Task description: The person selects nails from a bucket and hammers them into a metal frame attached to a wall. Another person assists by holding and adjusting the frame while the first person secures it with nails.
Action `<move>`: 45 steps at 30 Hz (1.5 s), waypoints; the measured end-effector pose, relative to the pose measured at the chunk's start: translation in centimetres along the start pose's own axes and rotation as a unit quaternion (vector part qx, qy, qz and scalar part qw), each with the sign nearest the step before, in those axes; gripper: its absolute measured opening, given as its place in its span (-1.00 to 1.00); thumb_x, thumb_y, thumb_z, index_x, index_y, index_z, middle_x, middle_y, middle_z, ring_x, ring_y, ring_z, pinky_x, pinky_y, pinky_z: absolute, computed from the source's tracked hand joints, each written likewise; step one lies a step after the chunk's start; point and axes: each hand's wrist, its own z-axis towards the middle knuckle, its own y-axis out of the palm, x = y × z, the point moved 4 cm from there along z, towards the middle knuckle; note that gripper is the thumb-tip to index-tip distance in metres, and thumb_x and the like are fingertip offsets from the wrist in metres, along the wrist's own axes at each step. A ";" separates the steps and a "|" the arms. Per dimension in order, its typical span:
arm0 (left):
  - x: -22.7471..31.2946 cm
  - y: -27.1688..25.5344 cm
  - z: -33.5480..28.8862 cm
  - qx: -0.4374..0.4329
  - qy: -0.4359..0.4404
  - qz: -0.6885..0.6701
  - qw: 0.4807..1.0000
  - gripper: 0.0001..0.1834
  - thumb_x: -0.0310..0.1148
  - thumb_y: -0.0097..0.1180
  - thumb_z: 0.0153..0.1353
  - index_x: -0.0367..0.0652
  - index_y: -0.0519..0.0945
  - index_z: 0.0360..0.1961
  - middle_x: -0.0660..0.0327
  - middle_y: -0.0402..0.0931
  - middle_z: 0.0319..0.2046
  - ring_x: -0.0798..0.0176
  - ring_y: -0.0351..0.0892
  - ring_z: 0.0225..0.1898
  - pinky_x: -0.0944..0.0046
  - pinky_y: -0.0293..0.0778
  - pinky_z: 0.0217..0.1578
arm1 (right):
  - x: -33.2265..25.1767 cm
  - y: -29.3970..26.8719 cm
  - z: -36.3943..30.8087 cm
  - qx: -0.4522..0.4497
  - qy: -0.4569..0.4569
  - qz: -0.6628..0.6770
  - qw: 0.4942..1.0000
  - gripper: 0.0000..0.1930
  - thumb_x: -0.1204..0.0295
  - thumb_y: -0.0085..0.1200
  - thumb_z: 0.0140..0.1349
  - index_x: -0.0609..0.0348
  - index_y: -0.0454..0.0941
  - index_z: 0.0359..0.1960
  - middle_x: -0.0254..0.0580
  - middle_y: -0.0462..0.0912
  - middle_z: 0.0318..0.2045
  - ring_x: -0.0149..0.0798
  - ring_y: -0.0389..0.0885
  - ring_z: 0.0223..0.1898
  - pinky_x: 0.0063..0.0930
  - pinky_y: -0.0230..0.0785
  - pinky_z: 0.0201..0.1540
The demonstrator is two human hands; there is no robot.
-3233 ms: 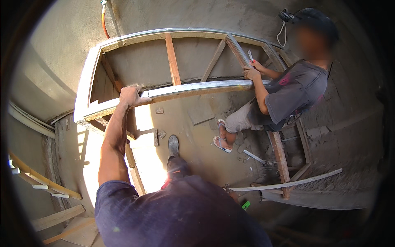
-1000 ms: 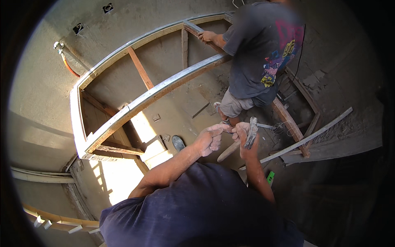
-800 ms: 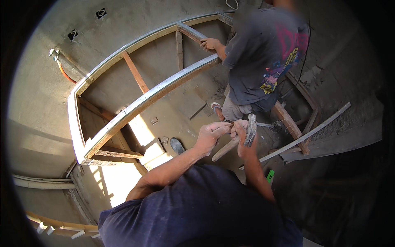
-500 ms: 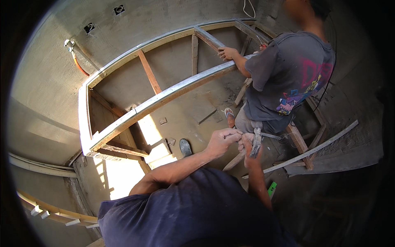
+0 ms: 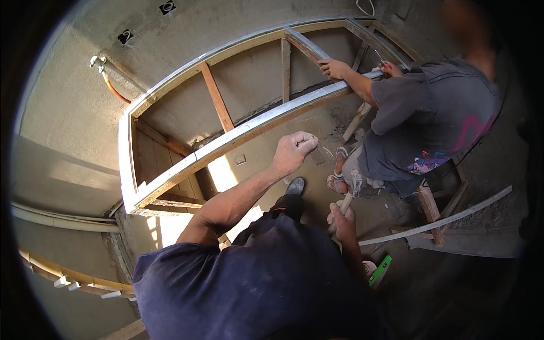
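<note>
My left hand (image 5: 294, 153) is raised over the floor, a short way in front of the frame's near rail. Its fingers are curled closed; whatever they may hold is too small or hidden to make out. Lower and to the right, my right hand (image 5: 342, 222) is wrapped round the pale wooden handle of a hammer (image 5: 347, 202). The dusty hammer head points up and away from me, near the co-worker's legs. Beyond my left hand stands a long wooden frame (image 5: 249, 128), its top edges faced with metal strip and its crosspieces of timber.
A co-worker (image 5: 430, 113) leans over the frame's right part, one hand on a crosspiece, the other on a red-handled tool (image 5: 387, 66). A green level (image 5: 380, 271) lies by my right forearm. A long pale strip (image 5: 436, 217) crosses the right side. An orange hose (image 5: 116, 90) hangs from a wall tap.
My hands have come apart: the left moved up and forward, the right dropped lower with the hammer. My view has shifted, and the co-worker appears farther right.
</note>
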 end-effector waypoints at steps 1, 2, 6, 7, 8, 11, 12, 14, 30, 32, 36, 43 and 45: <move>-0.2 -1.1 2.6 0.005 -0.007 0.011 1.000 -0.73 -0.26 0.25 0.41 -0.31 0.74 -0.17 0.30 0.71 -0.29 0.46 0.58 -0.23 0.35 0.50 -0.14 | 1.5 0.0 0.0 0.029 0.095 -0.074 0.992 -0.79 0.34 0.27 0.41 0.06 0.47 -0.30 -0.42 0.46 -0.56 -0.53 0.37 -0.61 -0.52 0.22 -0.51; -0.5 -2.2 5.3 0.016 -0.020 0.042 0.999 -0.73 -0.27 0.25 0.41 -0.31 0.74 -0.17 0.28 0.73 -0.27 0.45 0.59 -0.22 0.35 0.50 -0.12 | 1.5 0.3 0.6 0.033 0.045 -0.061 0.997 -0.78 0.34 0.26 0.41 0.07 0.46 -0.31 -0.44 0.44 -0.57 -0.53 0.35 -0.61 -0.51 0.20 -0.51; -0.6 -3.8 15.8 0.059 0.079 0.046 0.994 -0.74 -0.28 0.24 0.40 -0.32 0.74 -0.16 0.29 0.71 -0.30 0.45 0.57 -0.25 0.35 0.50 -0.15 | 0.1 0.4 3.9 0.089 0.010 -0.065 0.994 -0.78 0.37 0.26 0.39 0.10 0.47 -0.35 -0.48 0.39 -0.59 -0.55 0.30 -0.59 -0.51 0.18 -0.50; -0.8 -3.5 18.2 0.067 0.109 0.038 0.991 -0.74 -0.28 0.23 0.40 -0.32 0.74 -0.16 0.29 0.70 -0.31 0.45 0.56 -0.26 0.35 0.50 -0.16 | -0.9 0.1 4.6 0.102 0.004 -0.086 0.991 -0.78 0.37 0.27 0.39 0.12 0.48 -0.35 -0.48 0.40 -0.58 -0.55 0.31 -0.58 -0.51 0.20 -0.48; -1.3 -2.9 20.8 0.058 0.095 0.033 0.993 -0.73 -0.28 0.23 0.40 -0.32 0.74 -0.16 0.28 0.69 -0.33 0.45 0.56 -0.28 0.35 0.50 -0.17 | -2.1 0.0 5.7 0.109 -0.008 -0.103 0.989 -0.78 0.36 0.28 0.38 0.13 0.49 -0.36 -0.48 0.42 -0.58 -0.55 0.32 -0.57 -0.51 0.22 -0.47; -2.6 -0.6 26.7 0.053 0.124 0.019 0.991 -0.73 -0.28 0.24 0.39 -0.33 0.73 -0.17 0.30 0.61 -0.45 0.49 0.47 -0.38 0.34 0.46 -0.28 | -5.2 -0.3 8.6 0.141 -0.008 -0.215 0.966 -0.76 0.34 0.31 0.36 0.18 0.53 -0.37 -0.43 0.46 -0.58 -0.54 0.39 -0.52 -0.48 0.32 -0.41; -3.5 0.2 28.2 0.038 0.097 0.022 0.994 -0.73 -0.28 0.24 0.39 -0.32 0.73 -0.17 0.31 0.59 -0.46 0.49 0.45 -0.40 0.33 0.44 -0.31 | -6.3 -0.1 9.5 0.132 -0.037 -0.242 0.961 -0.76 0.33 0.31 0.35 0.19 0.54 -0.36 -0.41 0.47 -0.57 -0.53 0.41 -0.51 -0.47 0.34 -0.40; -4.6 1.9 31.5 0.007 0.053 0.033 0.998 -0.74 -0.27 0.25 0.39 -0.31 0.73 -0.17 0.34 0.55 -0.50 0.51 0.41 -0.44 0.32 0.41 -0.36 | -8.1 0.4 11.8 0.126 -0.047 -0.285 0.949 -0.76 0.32 0.32 0.35 0.22 0.57 -0.34 -0.36 0.50 -0.57 -0.51 0.45 -0.49 -0.45 0.39 -0.37; -8.4 11.8 39.3 -0.101 0.038 0.105 0.989 -0.68 -0.08 0.19 0.36 -0.04 0.81 -0.13 -0.04 0.74 -0.35 -0.13 0.76 -0.30 0.00 0.58 -0.20 | -12.1 1.5 18.2 0.204 0.047 -0.304 0.929 -0.68 0.30 0.25 0.37 0.19 0.62 0.06 -0.10 0.65 -0.47 -0.30 0.64 -0.41 -0.30 0.52 -0.25; -8.7 11.9 39.3 -0.105 0.037 0.114 0.987 -0.69 -0.09 0.20 0.36 -0.05 0.81 -0.14 -0.05 0.73 -0.37 -0.14 0.76 -0.29 0.00 0.58 -0.20 | -13.1 1.5 19.3 0.203 0.030 -0.312 0.927 -0.66 0.29 0.22 0.39 0.17 0.60 0.11 -0.04 0.66 -0.46 -0.21 0.66 -0.41 -0.25 0.52 -0.24; -8.8 11.9 39.4 -0.132 0.021 0.115 0.984 -0.70 -0.13 0.22 0.36 -0.11 0.80 -0.16 -0.03 0.69 -0.43 0.02 0.72 -0.36 0.05 0.57 -0.25 | -15.6 1.9 21.9 0.205 -0.010 -0.333 0.920 -0.59 0.25 0.16 0.44 0.11 0.51 0.24 0.10 0.70 -0.37 0.12 0.72 -0.35 -0.10 0.54 -0.18; -8.2 11.7 39.2 -0.118 0.060 0.124 0.983 -0.72 -0.17 0.27 0.35 -0.16 0.80 -0.14 -0.05 0.71 -0.42 0.11 0.77 -0.37 0.13 0.60 -0.23 | -22.3 3.2 26.5 0.209 -0.127 -0.401 0.883 -0.50 0.24 0.08 0.48 0.19 0.35 0.36 0.30 0.73 -0.23 0.37 0.73 -0.15 0.11 0.54 -0.06; -8.4 11.7 39.0 -0.109 0.074 0.133 0.982 -0.72 -0.17 0.27 0.35 -0.14 0.80 -0.11 -0.07 0.73 -0.35 0.00 0.79 -0.30 0.11 0.62 -0.19 | -23.8 3.4 27.7 0.213 -0.152 -0.429 0.864 -0.50 0.25 0.07 0.49 0.23 0.34 0.35 0.34 0.72 -0.23 0.37 0.73 -0.15 0.13 0.54 -0.06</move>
